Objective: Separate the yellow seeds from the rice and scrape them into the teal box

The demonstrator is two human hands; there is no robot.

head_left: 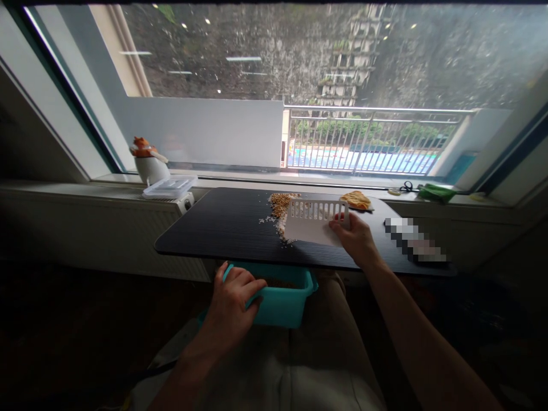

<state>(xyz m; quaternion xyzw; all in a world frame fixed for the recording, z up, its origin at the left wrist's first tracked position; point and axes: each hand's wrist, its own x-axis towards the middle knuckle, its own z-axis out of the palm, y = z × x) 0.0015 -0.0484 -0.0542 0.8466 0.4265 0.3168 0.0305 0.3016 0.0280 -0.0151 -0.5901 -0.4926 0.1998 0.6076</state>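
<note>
Right fingers point(335, 225) pinch a slotted panel point(310, 229) by grain point(279, 203) on the tabletop point(226, 222) — left fingers point(254, 286) grip a bin point(282, 308) below the tabletop.

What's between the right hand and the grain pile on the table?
A white slotted tool, gripped in the right hand, in the head view.

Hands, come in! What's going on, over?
Left hand holding teal bin. Right hand holding white slotted scoop at grain pile. Scoop blocks view of some grains.
</note>
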